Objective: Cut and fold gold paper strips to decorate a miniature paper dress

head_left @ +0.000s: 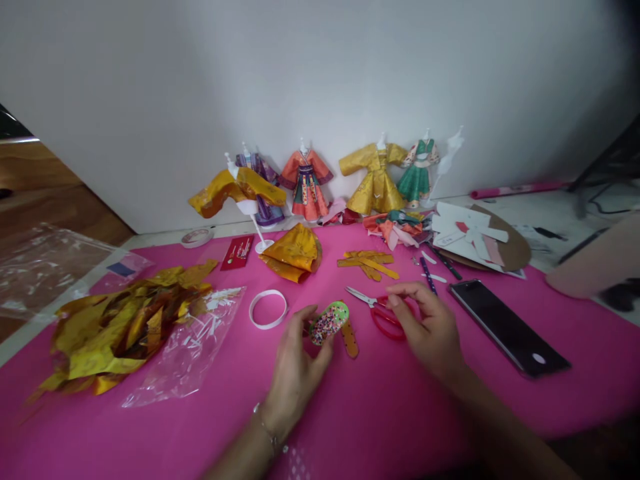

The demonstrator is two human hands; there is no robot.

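Observation:
My left hand point(300, 360) holds a small green oval case of tiny multicoloured beads point(330, 323) between thumb and fingers, a little tilted. Just right of the case, a narrow gold strip with small dots point(351, 340) lies on the pink mat. My right hand point(425, 327) is over the right side of the red-handled scissors point(389, 321), thumb and forefinger pressed together; anything between them is too small to make out. The scissors lie on the mat with blades pointing left. A white tape ring point(269, 309) is left of the case.
Gold scraps point(120, 327) and a clear bag point(175, 373) cover the left. Behind stand small dressed mannequins point(306, 183), a gold skirt piece point(295, 253) and gold strips point(370, 264). A phone point(507, 327) and white card pieces point(467, 233) are at right.

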